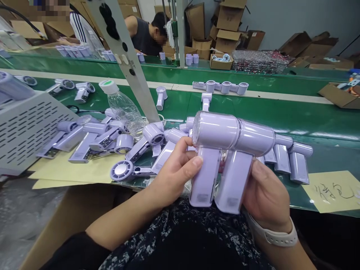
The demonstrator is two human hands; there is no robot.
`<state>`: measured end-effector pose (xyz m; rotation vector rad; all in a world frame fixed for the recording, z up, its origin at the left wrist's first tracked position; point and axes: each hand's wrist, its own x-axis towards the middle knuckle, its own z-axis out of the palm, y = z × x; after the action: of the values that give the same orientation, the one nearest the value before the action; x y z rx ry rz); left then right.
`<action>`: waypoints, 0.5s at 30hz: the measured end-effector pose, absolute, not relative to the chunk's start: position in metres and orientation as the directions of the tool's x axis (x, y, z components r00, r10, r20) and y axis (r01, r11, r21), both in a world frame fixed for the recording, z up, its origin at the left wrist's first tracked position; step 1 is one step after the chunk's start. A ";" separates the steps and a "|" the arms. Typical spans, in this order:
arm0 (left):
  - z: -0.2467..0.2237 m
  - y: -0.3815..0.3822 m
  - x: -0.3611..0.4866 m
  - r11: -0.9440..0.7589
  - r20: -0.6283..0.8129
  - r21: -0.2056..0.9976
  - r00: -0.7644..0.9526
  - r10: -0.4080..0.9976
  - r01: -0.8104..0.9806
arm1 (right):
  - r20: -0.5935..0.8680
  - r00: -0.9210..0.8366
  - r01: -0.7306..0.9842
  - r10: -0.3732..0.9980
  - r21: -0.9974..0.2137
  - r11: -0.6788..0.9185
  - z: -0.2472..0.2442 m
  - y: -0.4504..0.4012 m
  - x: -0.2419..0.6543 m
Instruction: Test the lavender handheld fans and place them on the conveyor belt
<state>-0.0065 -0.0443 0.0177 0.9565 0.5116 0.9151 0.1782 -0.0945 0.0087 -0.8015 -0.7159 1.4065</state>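
Two lilac handheld fans are held up side by side before me, their barrels touching and handles pointing down. My left hand (182,168) is closed round the left handheld fan (206,172), thumb on its handle. Fingers of my right hand (268,191) wrap the handle of the right handheld fan (234,180); most of them are hidden behind it. A pile of similar lilac fans (92,131) lies to the left, and one fan with a round grille (122,170) rests near the bench edge. More fans (299,161) lie behind my right hand.
A clear plastic bottle (123,105) stands beside a slanted metal post (132,63). At left is a slotted grey metal box (33,123). A yellow note (332,191) lies at right on the green bench. Across the line, a person (146,35) bends down near stacked cartons (230,18).
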 end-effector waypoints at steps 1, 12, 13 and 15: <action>0.017 -0.042 -0.005 0.294 0.003 0.848 0.558 0.830 -0.442 | -0.054 0.043 -0.580 0.998 -0.814 -0.019 0.010 -0.092 0.178; 0.004 -0.027 0.005 0.488 -0.076 0.742 0.665 0.743 -0.460 | -0.154 0.017 -0.557 0.988 -0.822 -0.119 0.007 -0.088 0.177; 0.005 -0.028 0.004 0.479 -0.064 0.751 0.671 0.739 -0.455 | -0.141 0.019 -0.567 0.990 -0.817 -0.106 0.008 -0.089 0.178; 0.005 -0.029 0.002 0.438 -0.067 0.791 0.651 0.756 -0.427 | -0.107 0.056 -0.591 0.993 -0.805 -0.053 0.007 -0.090 0.181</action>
<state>0.0018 -0.0290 0.0055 0.8274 0.4500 0.7666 0.1814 -0.0904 0.0072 -0.8301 -0.6346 1.4401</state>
